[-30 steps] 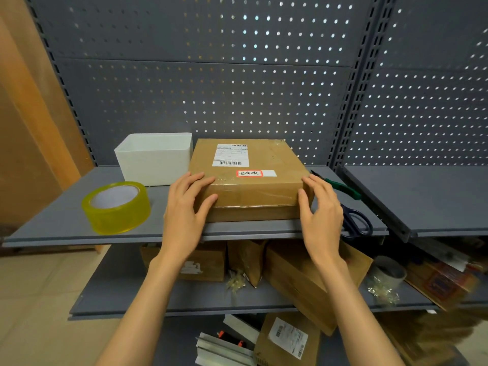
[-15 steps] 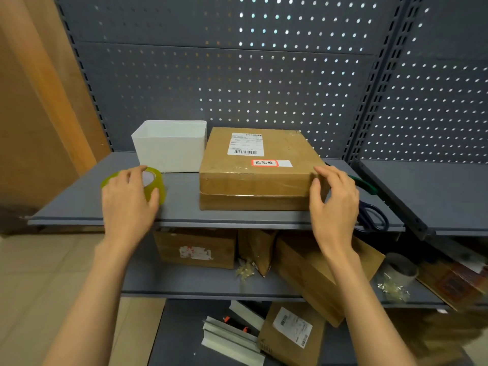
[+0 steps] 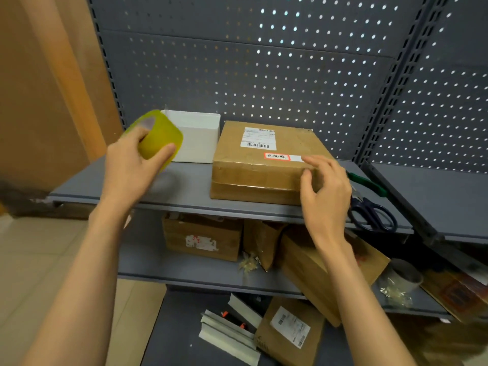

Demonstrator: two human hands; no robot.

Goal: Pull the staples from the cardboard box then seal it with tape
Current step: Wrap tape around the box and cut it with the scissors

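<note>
A flat brown cardboard box (image 3: 264, 165) with a shipping label and a red-framed sticker lies on the upper grey shelf (image 3: 190, 186). My left hand (image 3: 132, 165) grips a yellow roll of tape (image 3: 161, 138) and holds it lifted above the shelf, left of the box. At the box's front right corner my right hand (image 3: 326, 191) rests, fingers on the top edge and thumb against the front face.
A white open bin (image 3: 196, 138) stands behind the tape. Green-handled pliers (image 3: 367, 182) and dark blue scissors (image 3: 375, 215) lie right of the box. Lower shelves hold more cardboard boxes (image 3: 203, 239) and a tape roll (image 3: 404, 276). Perforated grey panels form the back wall.
My left hand left the box, reached the tape roll on the shelf, gripped it and lifted it. My right hand stayed at the box's right corner.
</note>
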